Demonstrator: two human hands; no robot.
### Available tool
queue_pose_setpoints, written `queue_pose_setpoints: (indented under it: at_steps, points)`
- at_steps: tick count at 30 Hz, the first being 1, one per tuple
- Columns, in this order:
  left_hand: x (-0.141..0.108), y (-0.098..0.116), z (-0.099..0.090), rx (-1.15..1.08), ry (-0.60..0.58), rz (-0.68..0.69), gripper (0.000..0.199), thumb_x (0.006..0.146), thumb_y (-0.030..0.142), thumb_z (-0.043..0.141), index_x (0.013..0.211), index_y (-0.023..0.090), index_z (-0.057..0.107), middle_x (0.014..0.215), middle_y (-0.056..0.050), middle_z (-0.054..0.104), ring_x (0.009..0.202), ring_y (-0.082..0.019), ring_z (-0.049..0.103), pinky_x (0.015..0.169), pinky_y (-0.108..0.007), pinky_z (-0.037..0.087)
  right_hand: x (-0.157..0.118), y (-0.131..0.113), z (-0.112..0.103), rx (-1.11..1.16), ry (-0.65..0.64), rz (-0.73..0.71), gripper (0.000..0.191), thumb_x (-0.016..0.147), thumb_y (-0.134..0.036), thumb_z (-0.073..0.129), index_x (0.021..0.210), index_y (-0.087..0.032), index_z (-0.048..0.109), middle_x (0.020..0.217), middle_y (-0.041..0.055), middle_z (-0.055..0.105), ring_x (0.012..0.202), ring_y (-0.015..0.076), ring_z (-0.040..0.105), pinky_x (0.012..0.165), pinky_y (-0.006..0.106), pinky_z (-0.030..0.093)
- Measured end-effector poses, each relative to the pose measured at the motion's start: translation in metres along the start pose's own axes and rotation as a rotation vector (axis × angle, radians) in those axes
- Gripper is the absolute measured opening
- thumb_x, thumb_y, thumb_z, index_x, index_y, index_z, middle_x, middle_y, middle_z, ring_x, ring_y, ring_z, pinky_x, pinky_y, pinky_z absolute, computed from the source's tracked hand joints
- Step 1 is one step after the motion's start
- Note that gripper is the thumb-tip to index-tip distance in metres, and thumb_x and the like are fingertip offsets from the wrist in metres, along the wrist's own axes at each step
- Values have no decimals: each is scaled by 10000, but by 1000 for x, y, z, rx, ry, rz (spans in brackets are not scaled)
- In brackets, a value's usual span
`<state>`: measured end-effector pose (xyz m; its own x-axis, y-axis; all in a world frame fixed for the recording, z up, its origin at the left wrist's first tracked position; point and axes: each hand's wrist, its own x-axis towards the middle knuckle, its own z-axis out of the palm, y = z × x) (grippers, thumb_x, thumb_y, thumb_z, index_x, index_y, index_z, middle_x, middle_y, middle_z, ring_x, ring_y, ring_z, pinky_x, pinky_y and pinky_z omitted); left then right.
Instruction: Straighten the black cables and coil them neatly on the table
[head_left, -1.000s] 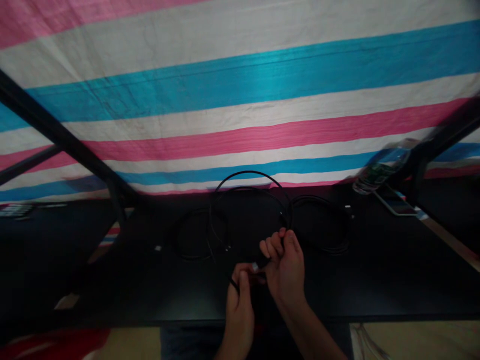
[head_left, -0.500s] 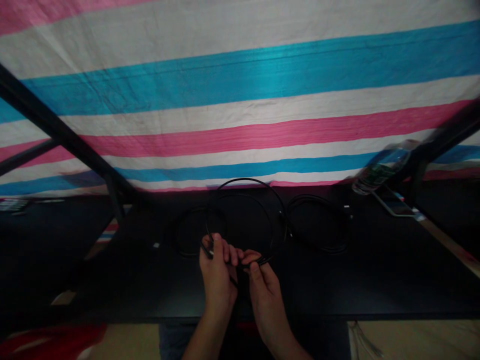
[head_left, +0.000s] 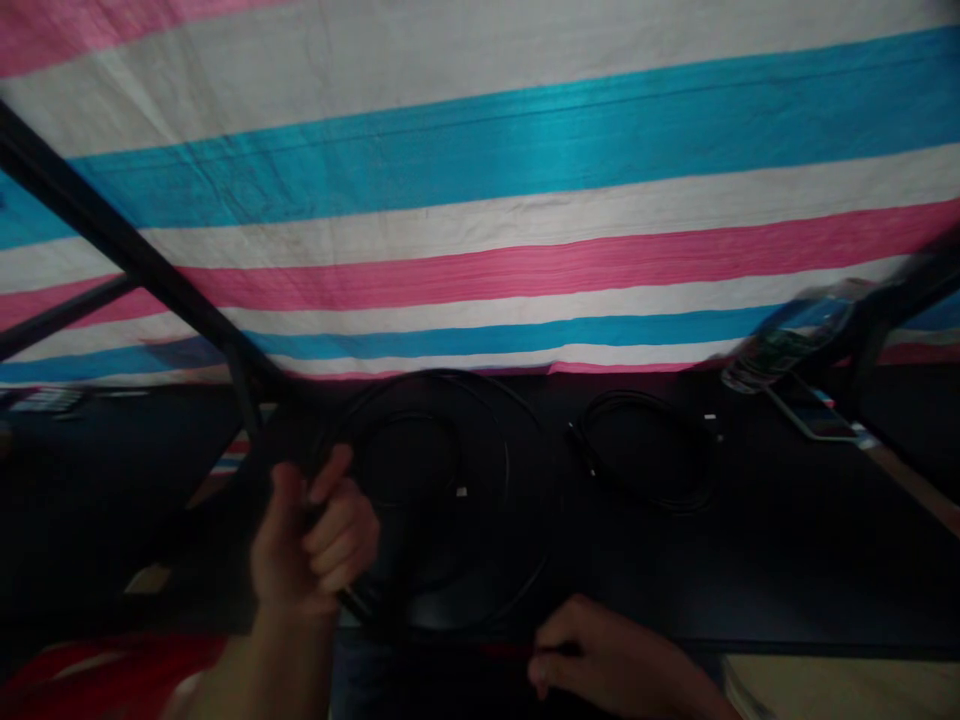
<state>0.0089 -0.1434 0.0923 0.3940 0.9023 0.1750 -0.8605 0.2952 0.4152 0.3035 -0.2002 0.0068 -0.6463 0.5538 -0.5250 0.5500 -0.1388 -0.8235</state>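
My left hand (head_left: pixel 322 535) is raised at the left, its fingers wrapped round a black cable (head_left: pixel 507 465). From it the cable spreads to the right in wide, loose loops, faint against the dark table. My right hand (head_left: pixel 592 645) is low near the table's front edge, fingers curled together; whatever they hold is lost in shadow. Under the loops lies a smaller coil of black cable (head_left: pixel 409 415). Another coiled black cable (head_left: pixel 645 503) rests on the table to the right, its connector ends showing small bright spots.
The black table (head_left: pixel 750 590) ends in front at my lap. A plastic bottle (head_left: pixel 787 340) leans beside a phone (head_left: pixel 814 412) at the back right. Striped sheeting (head_left: pixel 480 230) hangs behind, with dark frame bars (head_left: pixel 150 270) at both sides. A small white piece (head_left: pixel 461 492) lies near the middle.
My hands were together at the centre on the cable; now the left has moved left with it and the right has dropped down and right. The held loops have spread wider.
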Motion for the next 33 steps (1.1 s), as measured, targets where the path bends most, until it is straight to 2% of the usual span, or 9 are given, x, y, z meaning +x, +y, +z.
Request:
queue_pose_setpoints:
  at_steps: [7, 10, 14, 17, 20, 23, 27, 30, 33]
  points:
    - [-10, -15, -19, 0, 92, -223, 343, 916, 544, 618, 832, 217, 563, 441, 161, 93, 313, 7, -69, 252, -92, 34, -38, 14, -51, 264, 471, 7, 269, 703, -449, 811, 832, -216, 770, 777, 28, 674, 696, 173, 587, 641, 285, 474]
    - [-3, -39, -27, 2, 291, -299, 482, 846, 677, 615, 717, 235, 471, 419, 156, 84, 341, -3, -64, 275, -102, 58, -19, 14, -48, 698, 773, -168, 363, 656, -493, 847, 904, -247, 751, 700, -2, 626, 550, 128, 506, 492, 249, 412]
    - [6, -57, -36, -10, 456, -349, 521, 872, 686, 558, 672, 240, 378, 421, 141, 107, 382, -16, -72, 292, -112, 77, 18, 8, -31, 956, 1024, -241, 425, 716, -539, 820, 1015, -246, 749, 1053, 77, 708, 898, 210, 643, 728, 315, 554]
    - [8, -63, -43, -27, 469, -364, 506, 894, 660, 545, 675, 234, 381, 423, 135, 140, 383, -15, -73, 296, -110, 62, 33, -5, -21, 1108, 990, -257, 543, 719, -602, 799, 1131, -265, 693, 1208, 83, 663, 1010, 258, 664, 775, 399, 599]
    - [10, -67, -46, -6, 496, -361, 504, 916, 627, 530, 669, 202, 419, 475, 78, 347, 342, -6, 71, 304, -107, 98, 37, -21, -16, 1228, 821, -315, 641, 762, -627, 751, 1290, -318, 562, 1059, 51, 688, 692, 198, 692, 473, 300, 555]
    - [12, -75, -48, 82, 699, -220, 462, 965, 577, 463, 742, 175, 500, 618, -2, 525, 382, -44, 353, 332, -123, 253, 39, -33, -16, 1246, 857, -337, 574, 795, -583, 743, 1250, -285, 561, 715, -56, 598, 367, 42, 401, 308, 131, 259]
    - [8, -90, -54, 292, 1001, -83, 312, 970, 484, 522, 956, 175, 566, 768, -42, 653, 520, -117, 567, 468, -228, 491, 48, -39, -15, 1350, 995, -322, 475, 768, -548, 776, 1088, -241, 606, 595, -121, 400, 377, 10, 241, 333, 110, 180]
    - [-2, -99, -56, 429, 994, -72, 329, 837, 336, 756, 1059, 167, 581, 881, -66, 706, 586, -117, 612, 504, -218, 498, 55, -38, -12, 1346, 996, -310, 510, 771, -565, 768, 1132, -237, 619, 592, -126, 361, 377, 10, 209, 330, 121, 166]
    - [-12, -96, -52, 482, 883, -55, 400, 741, 351, 842, 991, 151, 602, 593, 58, 550, 435, -59, 433, 407, -162, 355, 58, -33, -11, 1269, 940, -328, 526, 775, -562, 772, 1140, -211, 629, 557, -135, 331, 366, 14, 205, 320, 129, 182]
